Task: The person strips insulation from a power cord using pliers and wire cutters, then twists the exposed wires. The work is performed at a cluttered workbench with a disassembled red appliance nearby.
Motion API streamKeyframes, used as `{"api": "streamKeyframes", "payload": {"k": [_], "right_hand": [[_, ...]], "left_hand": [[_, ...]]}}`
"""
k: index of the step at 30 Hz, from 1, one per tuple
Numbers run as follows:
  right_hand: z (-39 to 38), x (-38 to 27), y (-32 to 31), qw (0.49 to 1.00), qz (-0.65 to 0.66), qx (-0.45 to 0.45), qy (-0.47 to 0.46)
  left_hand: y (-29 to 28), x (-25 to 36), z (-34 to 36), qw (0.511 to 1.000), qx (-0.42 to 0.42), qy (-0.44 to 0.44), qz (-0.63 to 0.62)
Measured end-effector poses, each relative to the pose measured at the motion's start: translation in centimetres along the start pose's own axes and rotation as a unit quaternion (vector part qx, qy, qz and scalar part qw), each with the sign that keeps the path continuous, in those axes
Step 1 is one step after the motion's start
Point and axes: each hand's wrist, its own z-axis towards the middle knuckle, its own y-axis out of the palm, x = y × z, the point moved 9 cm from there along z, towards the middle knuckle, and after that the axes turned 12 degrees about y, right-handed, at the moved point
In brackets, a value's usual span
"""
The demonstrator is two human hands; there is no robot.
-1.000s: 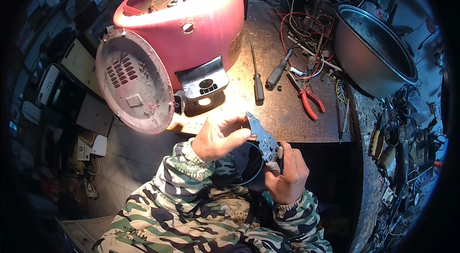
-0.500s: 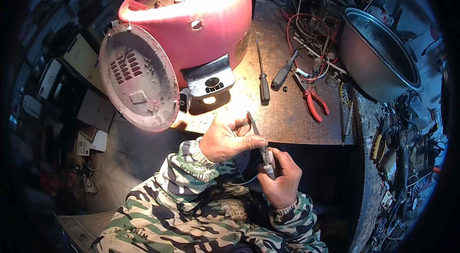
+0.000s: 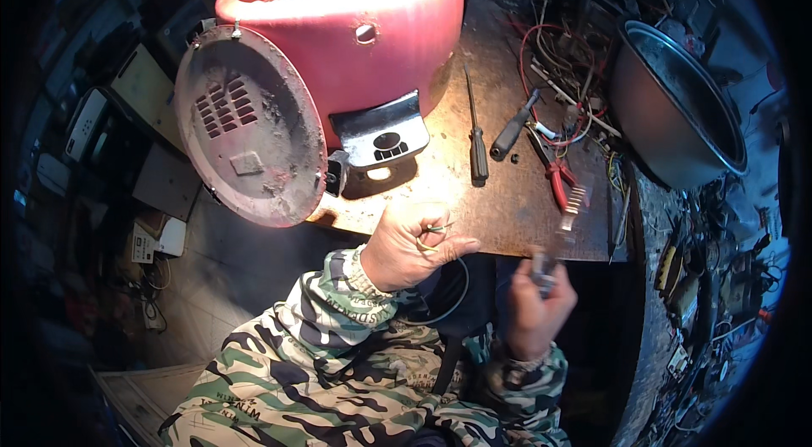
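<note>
In my left hand (image 3: 402, 248), pinched between thumb and fingers, is the end of a grey cable (image 3: 463, 295); thin wire ends, one yellow, stick out of the grip. The cable loops down toward my lap. My right hand (image 3: 540, 312) is closed around a slim tool (image 3: 544, 272), apart from the cable and over the bench's front edge. Motion smears the tool's upper part, so its kind is unclear. Beyond my left hand stands a pink, round appliance housing (image 3: 372, 58) with wiring inside its open top. Its dusty vented cover (image 3: 245, 130) hangs off the left side.
On the wooden bench (image 3: 507, 219) lie a long screwdriver (image 3: 479, 155), a second dark-handled tool (image 3: 512, 130) and red-handled pliers (image 3: 558, 180). Tangled wires (image 3: 562, 83) and a big metal pot (image 3: 668, 109) occupy the right. Clutter covers the far right surface (image 3: 710, 278).
My right hand has swung right and slightly up with the tool, away from my left hand. The cable's wire ends now show at my left fingers. The view has shifted slightly.
</note>
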Motion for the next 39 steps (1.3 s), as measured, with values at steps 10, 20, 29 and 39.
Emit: {"api": "streamKeyframes", "payload": {"k": [10, 20, 29, 39], "right_hand": [[-0.9, 0.4, -0.5, 0.999, 0.021, -0.033, 0.018], [-3.2, -4.8, 2.0, 0.898, -0.356, 0.055, -0.252], [-3.1, -5.1, 3.7, 0.862, -0.424, 0.042, -0.276], [-3.2, -5.0, 3.5, 0.857, -0.428, 0.047, -0.283]], "left_hand": [[0.4, -1.9, 0.5, 0.955, 0.074, -0.181, -0.223], [-0.2, -2.1, 0.2, 0.963, 0.085, -0.16, -0.199], [0.6, -1.9, 0.2, 0.968, 0.077, -0.115, -0.209], [0.9, -1.5, 0.4, 0.967, 0.061, -0.116, -0.22]]}}
